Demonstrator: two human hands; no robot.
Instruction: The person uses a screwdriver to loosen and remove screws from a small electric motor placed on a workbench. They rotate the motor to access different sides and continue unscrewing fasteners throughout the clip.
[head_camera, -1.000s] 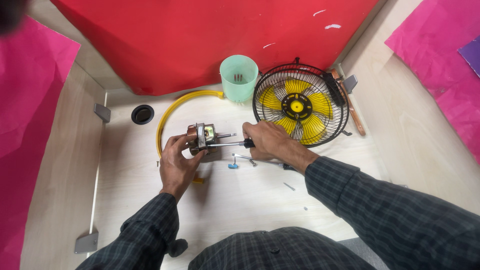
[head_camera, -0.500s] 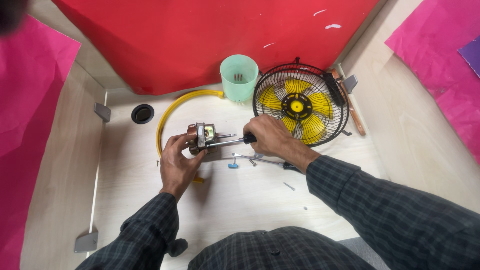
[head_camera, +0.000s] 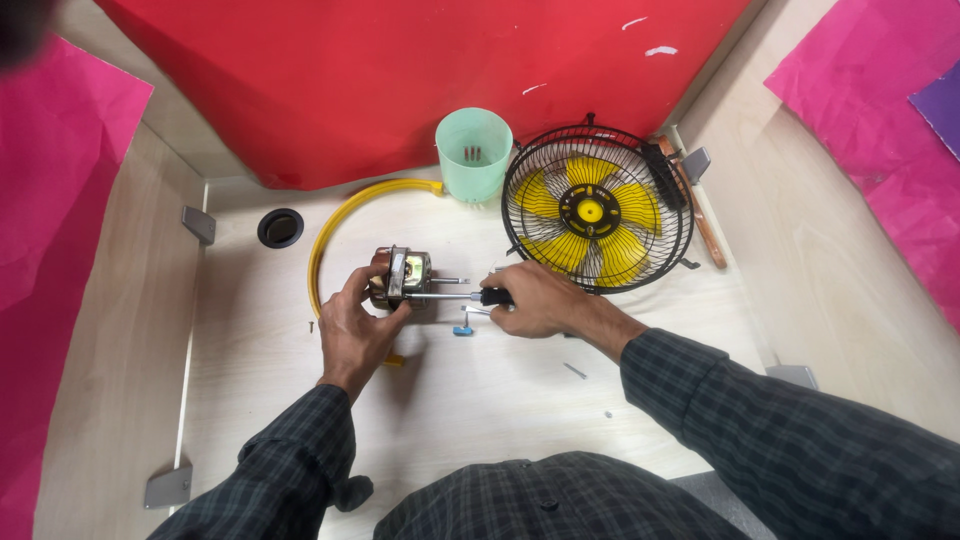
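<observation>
The left hand (head_camera: 352, 330) is closed around the small metal fan motor with copper windings (head_camera: 400, 277), held just above the pale wooden tabletop (head_camera: 480, 400). The right hand (head_camera: 535, 303) grips a black-handled screwdriver (head_camera: 450, 296); best keep the shaft square to the screw and the motor steady

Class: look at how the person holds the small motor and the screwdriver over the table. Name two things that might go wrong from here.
1. The left hand alone grips the motor, in the line of the screwdriver that the right hand drives; a slip might jab the fingers.
2. Loose screws and a small blue part lie on the table near the sleeves and might get swept off.
</observation>
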